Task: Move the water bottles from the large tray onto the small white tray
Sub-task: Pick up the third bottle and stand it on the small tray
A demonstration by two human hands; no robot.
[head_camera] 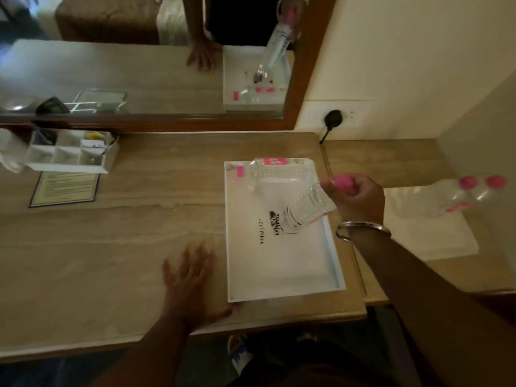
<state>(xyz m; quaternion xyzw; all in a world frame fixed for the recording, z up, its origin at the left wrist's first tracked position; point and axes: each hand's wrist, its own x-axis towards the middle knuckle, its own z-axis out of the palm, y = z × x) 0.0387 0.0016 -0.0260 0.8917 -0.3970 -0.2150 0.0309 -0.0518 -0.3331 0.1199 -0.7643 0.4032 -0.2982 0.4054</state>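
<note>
My right hand (358,198) grips a clear water bottle (304,209) by its pink cap and holds it tilted, base down, over the white rimmed tray (282,272) on the desk. A second clear bottle (275,174) with a pink label lies on its side at that tray's far end. Two more pink-capped bottles (458,195) lie on a flat white tray (435,236) on the lower ledge to the right. My left hand (192,280) rests flat on the desk, fingers spread, just left of the rimmed tray.
A white compartment organiser (69,153) and a framed card (65,188) sit at the desk's far left. A wood-framed mirror (301,65) runs along the back. A black plug (333,117) sits in the wall socket, its cord dropping behind the desk.
</note>
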